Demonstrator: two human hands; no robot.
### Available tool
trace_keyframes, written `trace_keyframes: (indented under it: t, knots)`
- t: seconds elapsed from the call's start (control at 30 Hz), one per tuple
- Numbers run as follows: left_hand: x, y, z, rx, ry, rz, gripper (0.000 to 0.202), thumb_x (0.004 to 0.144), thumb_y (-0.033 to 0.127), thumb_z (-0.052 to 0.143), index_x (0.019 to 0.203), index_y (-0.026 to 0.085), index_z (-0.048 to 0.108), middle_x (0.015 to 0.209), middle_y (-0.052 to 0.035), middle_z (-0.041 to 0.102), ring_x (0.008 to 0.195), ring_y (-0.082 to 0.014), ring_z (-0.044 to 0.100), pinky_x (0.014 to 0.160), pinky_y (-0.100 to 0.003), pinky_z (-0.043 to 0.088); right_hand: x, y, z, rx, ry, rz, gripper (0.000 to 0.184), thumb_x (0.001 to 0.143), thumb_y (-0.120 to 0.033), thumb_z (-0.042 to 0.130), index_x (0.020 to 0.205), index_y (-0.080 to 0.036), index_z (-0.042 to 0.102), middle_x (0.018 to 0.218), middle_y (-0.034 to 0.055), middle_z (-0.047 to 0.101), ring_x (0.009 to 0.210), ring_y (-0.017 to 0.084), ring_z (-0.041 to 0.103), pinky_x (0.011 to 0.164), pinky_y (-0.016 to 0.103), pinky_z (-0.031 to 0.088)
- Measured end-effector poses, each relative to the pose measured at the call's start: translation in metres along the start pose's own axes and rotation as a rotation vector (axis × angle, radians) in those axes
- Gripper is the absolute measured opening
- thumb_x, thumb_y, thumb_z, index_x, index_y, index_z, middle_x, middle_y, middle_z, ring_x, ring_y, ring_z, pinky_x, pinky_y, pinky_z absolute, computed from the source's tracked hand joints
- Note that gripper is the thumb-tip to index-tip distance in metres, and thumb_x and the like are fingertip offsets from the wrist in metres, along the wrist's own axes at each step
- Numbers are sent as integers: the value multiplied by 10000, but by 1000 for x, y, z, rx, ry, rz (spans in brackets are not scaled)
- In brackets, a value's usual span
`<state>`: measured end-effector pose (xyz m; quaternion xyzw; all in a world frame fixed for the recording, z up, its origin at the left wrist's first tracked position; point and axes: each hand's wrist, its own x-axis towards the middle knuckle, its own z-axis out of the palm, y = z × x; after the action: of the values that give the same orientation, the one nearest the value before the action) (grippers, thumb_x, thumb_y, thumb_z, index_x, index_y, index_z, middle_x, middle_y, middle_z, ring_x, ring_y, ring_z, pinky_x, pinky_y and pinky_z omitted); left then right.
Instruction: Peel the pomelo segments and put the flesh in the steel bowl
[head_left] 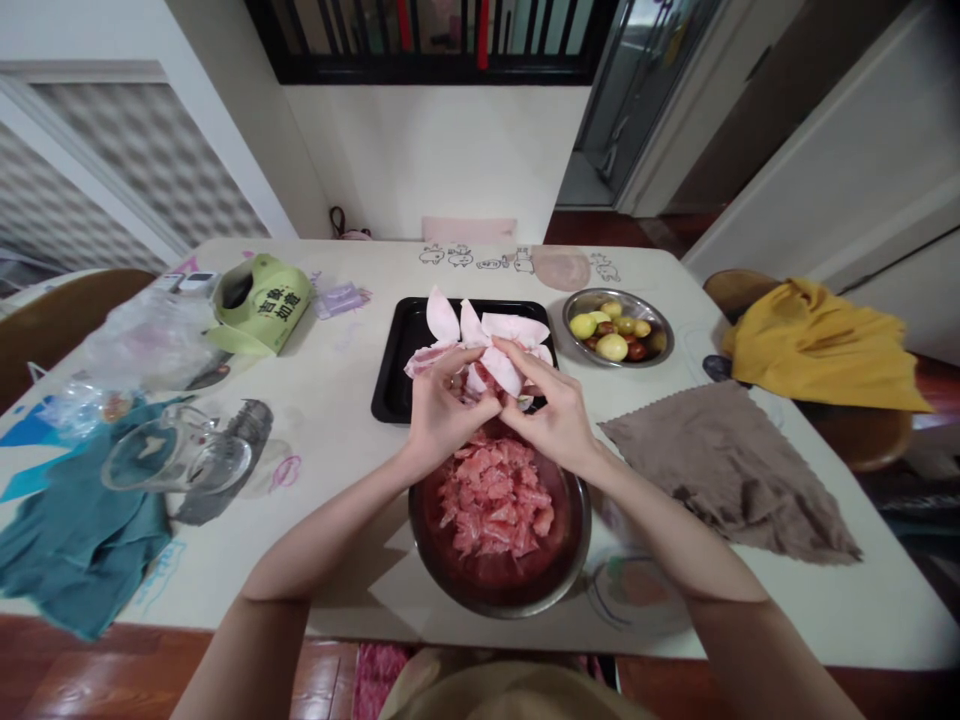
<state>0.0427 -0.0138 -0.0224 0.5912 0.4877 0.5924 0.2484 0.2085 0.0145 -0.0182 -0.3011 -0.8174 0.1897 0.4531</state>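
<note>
My left hand (448,405) and my right hand (551,402) meet over the near edge of a black tray (391,385). Fingers and thumbs of both are closed around a pomelo segment (486,378) with pinkish-red flesh and pale skin, partly hidden by the hands. Pale pomelo peel pieces (514,327) lie in the tray behind them, some curling upward. Just below my hands, a steel bowl (501,597) holds a heap of peeled red pomelo flesh (495,495) in loose chunks.
A steel bowl of small yellow and brown fruits (611,345) stands right of the tray. Further right lie a brown cloth (739,465) and a yellow cloth (817,345). On the left are a glass pitcher (176,460), a teal cloth (82,535), a green carton (262,305) and plastic bags (154,335).
</note>
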Motion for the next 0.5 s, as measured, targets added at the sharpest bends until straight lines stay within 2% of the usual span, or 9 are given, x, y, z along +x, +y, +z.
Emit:
trace_keyframes:
  t: [0.1, 0.2, 0.37, 0.5]
  knots:
    - [3, -5, -2, -41, -4, -15, 473, 657, 131, 718, 1129, 149, 746, 1106, -94, 785, 925, -207, 756, 731, -279, 632, 3, 3, -4, 44, -29, 21, 698, 814, -91, 559, 1489, -263, 529, 1418, 41, 668, 1167, 208, 703, 919, 336, 632]
    - [10, -10, -6, -102, -72, -56, 468, 664, 153, 735, 1131, 132, 748, 1110, -107, 784, 945, -215, 753, 734, -276, 630, 7, 6, -9, 119, -72, 71, 722, 774, -89, 571, 1480, -235, 543, 1463, 49, 636, 1185, 219, 692, 855, 298, 633]
    - [20, -8, -15, -199, -198, -163, 433, 685, 161, 766, 1116, 126, 755, 1054, -102, 800, 846, -191, 763, 740, -272, 629, 11, 13, -12, 301, -125, 177, 691, 774, -133, 587, 1461, -202, 563, 1435, 81, 652, 885, 152, 738, 703, 244, 611]
    - [22, -9, -15, -216, -219, -163, 392, 708, 169, 765, 1096, 120, 751, 1070, -108, 794, 841, -182, 759, 725, -250, 618, 11, 16, -10, 333, -116, 181, 659, 807, -170, 608, 1464, -197, 559, 1442, 97, 645, 1055, 207, 731, 793, 288, 625]
